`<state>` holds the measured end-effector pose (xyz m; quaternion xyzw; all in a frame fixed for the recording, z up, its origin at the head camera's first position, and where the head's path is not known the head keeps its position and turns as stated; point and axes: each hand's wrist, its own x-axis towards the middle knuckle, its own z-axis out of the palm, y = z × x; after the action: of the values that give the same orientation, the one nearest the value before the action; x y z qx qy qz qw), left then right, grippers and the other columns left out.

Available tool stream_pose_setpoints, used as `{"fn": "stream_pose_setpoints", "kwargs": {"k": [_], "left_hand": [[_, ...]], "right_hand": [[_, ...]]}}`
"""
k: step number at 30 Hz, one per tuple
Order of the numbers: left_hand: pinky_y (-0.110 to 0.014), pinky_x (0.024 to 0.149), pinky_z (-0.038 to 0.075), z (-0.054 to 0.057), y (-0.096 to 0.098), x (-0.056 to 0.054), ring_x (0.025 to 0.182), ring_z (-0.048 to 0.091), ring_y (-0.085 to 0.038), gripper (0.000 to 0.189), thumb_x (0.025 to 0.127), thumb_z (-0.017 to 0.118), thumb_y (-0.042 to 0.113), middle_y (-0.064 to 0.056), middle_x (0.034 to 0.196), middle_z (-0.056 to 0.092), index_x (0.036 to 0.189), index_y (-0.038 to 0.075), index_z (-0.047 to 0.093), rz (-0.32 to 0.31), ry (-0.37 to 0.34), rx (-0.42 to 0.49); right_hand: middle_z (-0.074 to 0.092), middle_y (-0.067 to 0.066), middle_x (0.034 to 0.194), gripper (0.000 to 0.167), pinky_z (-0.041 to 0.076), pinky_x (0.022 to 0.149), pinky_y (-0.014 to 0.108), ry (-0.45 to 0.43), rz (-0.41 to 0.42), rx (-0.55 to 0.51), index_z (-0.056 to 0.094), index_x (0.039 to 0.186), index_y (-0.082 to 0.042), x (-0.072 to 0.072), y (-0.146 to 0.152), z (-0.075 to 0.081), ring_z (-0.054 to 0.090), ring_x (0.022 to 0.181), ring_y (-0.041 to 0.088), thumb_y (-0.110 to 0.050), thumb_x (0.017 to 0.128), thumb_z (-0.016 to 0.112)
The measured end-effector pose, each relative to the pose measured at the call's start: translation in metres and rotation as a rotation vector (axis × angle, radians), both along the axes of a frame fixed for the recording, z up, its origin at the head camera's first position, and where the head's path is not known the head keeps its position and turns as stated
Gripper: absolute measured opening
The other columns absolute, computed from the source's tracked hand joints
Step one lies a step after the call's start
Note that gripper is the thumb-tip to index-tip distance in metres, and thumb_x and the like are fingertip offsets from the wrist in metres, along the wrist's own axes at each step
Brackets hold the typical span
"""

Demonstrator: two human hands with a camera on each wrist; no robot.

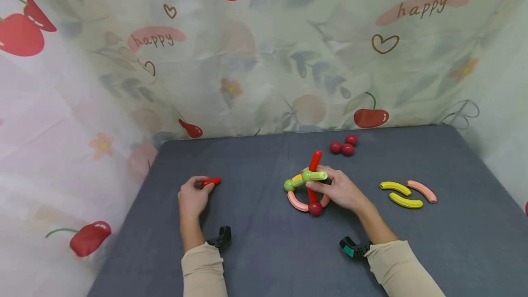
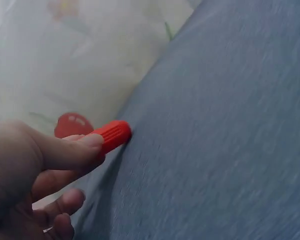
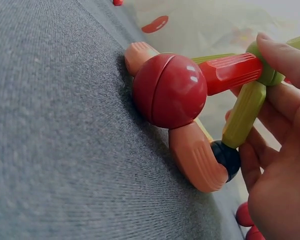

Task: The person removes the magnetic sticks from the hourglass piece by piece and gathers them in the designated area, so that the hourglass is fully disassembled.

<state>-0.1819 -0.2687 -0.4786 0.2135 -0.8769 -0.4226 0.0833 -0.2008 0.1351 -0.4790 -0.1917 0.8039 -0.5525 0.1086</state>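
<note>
My left hand (image 1: 193,198) pinches a short red rod (image 1: 212,181) between thumb and fingers, close over the left part of the table; its ribbed end (image 2: 116,135) sticks out past the thumb in the left wrist view. Toward the middle, my right hand (image 1: 341,190) grips a ball-and-rod toy frame by a green ball (image 1: 306,175) at its top. From that ball, one red rod (image 1: 315,160) points up and another (image 3: 232,72) runs down to a dark red ball (image 3: 170,92). Curved pink rods (image 1: 296,202) form its base, joined to a dark ball (image 3: 226,160) partly behind them.
Several dark red balls (image 1: 348,150) lie together behind the frame. To the right are two curved yellow rods (image 1: 406,201) and a curved pink rod (image 1: 421,190). Patterned cloth (image 1: 264,58) hangs along the back and left of the grey table (image 1: 264,251).
</note>
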Motion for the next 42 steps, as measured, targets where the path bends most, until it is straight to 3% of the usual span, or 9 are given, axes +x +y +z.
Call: {"fn": "stream_pose_setpoints", "kwargs": {"k": [5, 9, 12, 16, 20, 26, 29, 35, 42], "left_hand": [[-0.052, 0.104, 0.043, -0.002, -0.006, 0.004, 0.124, 0.050, -0.035, 0.034, 0.093, 0.076, 0.023, -0.017, 0.131, 0.067, 0.125, 0.012, 0.069, -0.019, 0.007, -0.034], [-0.051, 0.104, 0.045, 0.017, 0.015, 0.003, 0.128, 0.050, -0.034, 0.039, 0.093, 0.076, 0.024, -0.011, 0.133, 0.066, 0.129, 0.013, 0.067, -0.085, 0.111, -0.015], [-0.046, 0.095, 0.051, 0.043, 0.053, 0.003, 0.121, 0.059, -0.032, 0.038, 0.092, 0.078, 0.026, -0.006, 0.128, 0.069, 0.127, 0.014, 0.068, -0.205, 0.257, 0.061], [-0.035, 0.084, 0.053, 0.069, 0.125, 0.006, 0.107, 0.062, -0.024, 0.035, 0.090, 0.080, 0.030, -0.001, 0.120, 0.072, 0.121, 0.018, 0.071, -0.482, 0.392, 0.131], [-0.027, 0.078, 0.052, 0.071, 0.187, 0.013, 0.101, 0.061, -0.020, 0.036, 0.089, 0.080, 0.034, 0.003, 0.117, 0.070, 0.121, 0.021, 0.071, -0.699, 0.359, 0.140], [-0.025, 0.080, 0.048, 0.067, 0.225, 0.015, 0.099, 0.054, -0.015, 0.033, 0.088, 0.081, 0.034, 0.008, 0.111, 0.067, 0.117, 0.022, 0.073, -0.778, 0.281, 0.034], [-0.023, 0.077, 0.048, 0.066, 0.224, 0.014, 0.094, 0.054, -0.012, 0.028, 0.091, 0.078, 0.034, 0.007, 0.106, 0.068, 0.115, 0.021, 0.073, -0.772, 0.306, -0.002], [-0.030, 0.087, 0.058, 0.070, 0.194, 0.007, 0.100, 0.067, -0.013, 0.024, 0.096, 0.072, 0.033, 0.001, 0.109, 0.072, 0.117, 0.024, 0.071, -0.696, 0.336, 0.238], [-0.033, 0.082, 0.060, 0.066, 0.105, -0.005, 0.098, 0.073, -0.018, 0.024, 0.092, 0.078, 0.026, -0.003, 0.112, 0.068, 0.115, 0.023, 0.075, -0.520, 0.244, 0.053]], "right_hand": [[0.062, 0.012, 0.123, 0.046, 0.057, 0.076, 0.029, -0.003, 0.004, 0.018, 0.065, 0.136, -0.026, 0.000, 0.002, -0.001, 0.069, 0.060, 0.026, -0.040, 0.093, 0.074], [0.061, 0.011, 0.121, 0.045, 0.057, 0.075, 0.029, -0.016, 0.014, 0.019, 0.065, 0.136, -0.028, 0.000, 0.002, -0.001, 0.070, 0.058, 0.027, -0.041, 0.093, 0.074], [0.062, 0.011, 0.119, 0.043, 0.057, 0.077, 0.028, 0.005, 0.020, 0.018, 0.066, 0.135, -0.028, -0.001, 0.002, -0.002, 0.071, 0.056, 0.026, -0.040, 0.094, 0.073], [0.065, 0.008, 0.117, 0.039, 0.055, 0.084, 0.031, 0.070, 0.021, 0.026, 0.068, 0.131, -0.026, -0.003, 0.002, -0.001, 0.072, 0.072, 0.020, -0.038, 0.095, 0.072], [0.068, 0.005, 0.121, 0.029, 0.051, 0.093, 0.038, 0.128, 0.023, 0.039, 0.071, 0.125, -0.025, -0.004, 0.003, -0.002, 0.063, 0.105, 0.020, -0.034, 0.097, 0.071], [0.067, 0.009, 0.108, 0.016, 0.048, 0.081, 0.031, 0.132, 0.009, 0.074, 0.075, 0.107, -0.013, -0.005, 0.006, -0.002, 0.057, 0.095, 0.018, -0.021, 0.101, 0.063], [0.068, 0.010, 0.116, 0.020, 0.049, 0.084, 0.032, 0.118, 0.003, 0.084, 0.075, 0.113, -0.014, -0.004, 0.004, -0.001, 0.059, 0.099, 0.019, -0.026, 0.101, 0.064], [0.066, 0.003, 0.129, 0.038, 0.049, 0.098, 0.042, 0.102, 0.020, 0.066, 0.068, 0.132, -0.030, -0.003, 0.000, 0.001, 0.059, 0.115, 0.021, -0.042, 0.096, 0.069], [0.064, 0.001, 0.134, 0.038, 0.048, 0.102, 0.047, 0.111, 0.003, 0.086, 0.067, 0.132, -0.031, -0.001, 0.001, -0.002, 0.055, 0.122, 0.023, -0.043, 0.096, 0.070]]}}
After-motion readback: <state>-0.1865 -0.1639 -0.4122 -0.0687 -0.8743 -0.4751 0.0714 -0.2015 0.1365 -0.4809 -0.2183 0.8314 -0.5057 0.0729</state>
